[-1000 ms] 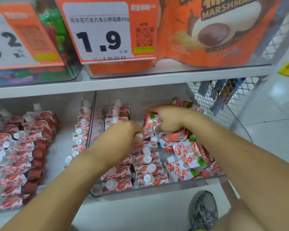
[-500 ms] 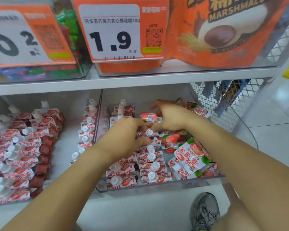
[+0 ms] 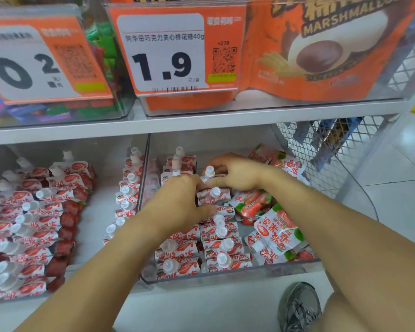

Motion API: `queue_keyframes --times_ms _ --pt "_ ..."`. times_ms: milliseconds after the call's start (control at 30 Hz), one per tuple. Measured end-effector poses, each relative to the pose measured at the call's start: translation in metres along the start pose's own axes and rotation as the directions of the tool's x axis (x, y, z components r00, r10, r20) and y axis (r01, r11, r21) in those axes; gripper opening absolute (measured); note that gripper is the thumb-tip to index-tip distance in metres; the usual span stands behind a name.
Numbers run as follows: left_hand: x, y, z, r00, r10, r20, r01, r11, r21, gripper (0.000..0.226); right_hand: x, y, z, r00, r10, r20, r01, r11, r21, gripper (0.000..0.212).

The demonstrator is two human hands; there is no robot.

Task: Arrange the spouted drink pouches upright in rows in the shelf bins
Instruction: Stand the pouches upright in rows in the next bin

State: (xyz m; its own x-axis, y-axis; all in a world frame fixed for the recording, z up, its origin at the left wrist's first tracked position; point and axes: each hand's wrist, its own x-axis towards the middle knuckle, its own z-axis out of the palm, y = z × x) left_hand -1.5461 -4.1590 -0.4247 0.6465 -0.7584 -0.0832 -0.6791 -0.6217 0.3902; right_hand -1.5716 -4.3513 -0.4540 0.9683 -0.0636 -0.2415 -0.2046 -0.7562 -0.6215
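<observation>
2 clear bins (image 3: 225, 280) on lower shelf, centre and left of frame. Centre bin: 2 rows of upright pouches (image 3: 222, 259), spouts up; approx 6 loose pouches (image 3: 280, 232) flat at its right, long axes mixed. Right hand (image 3: 237, 173) pinches 1 pouch (image 3: 210, 172), spout up. Left hand (image 3: 180, 202) curled on row; grip can't tell.

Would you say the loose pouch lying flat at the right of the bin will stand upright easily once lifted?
Probably not unaided: the loose pouch looks soft and creased, so it may flop. Its glossy film could be slippery. Neighbours in the upright rows seem to prop each other.
</observation>
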Motion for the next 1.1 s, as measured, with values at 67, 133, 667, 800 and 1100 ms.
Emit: queue_keyframes --times_ms 67,133,667,800,1100 --pt "0.002 -0.002 0.001 0.999 -0.003 -0.053 0.003 1.0 -0.007 0.06 -0.001 0.0 -0.005 0.993 -0.003 0.121 -0.003 0.999 0.049 0.022" --pt "0.003 -0.003 0.003 0.996 0.033 -0.083 -0.034 0.999 -0.004 0.071 -0.003 0.002 -0.008 0.982 0.009 0.189 -0.028 0.995 0.099 0.032" --pt "0.006 -0.002 0.004 0.989 0.145 0.039 -0.144 0.989 -0.033 0.036 -0.066 -0.003 -0.012 0.96 0.233 0.155 -0.135 0.87 -0.473 0.112" --pt "0.005 -0.002 0.003 0.988 0.149 0.05 -0.148 0.989 -0.021 0.041 -0.077 0.0 -0.015 0.988 0.154 -0.001 -0.144 0.923 -0.356 0.115" --pt "0.005 -0.003 0.007 0.987 0.151 0.047 -0.152 0.988 0.013 0.047 -0.061 -0.008 -0.029 0.809 0.09 -0.581 -0.002 0.989 0.15 0.022"
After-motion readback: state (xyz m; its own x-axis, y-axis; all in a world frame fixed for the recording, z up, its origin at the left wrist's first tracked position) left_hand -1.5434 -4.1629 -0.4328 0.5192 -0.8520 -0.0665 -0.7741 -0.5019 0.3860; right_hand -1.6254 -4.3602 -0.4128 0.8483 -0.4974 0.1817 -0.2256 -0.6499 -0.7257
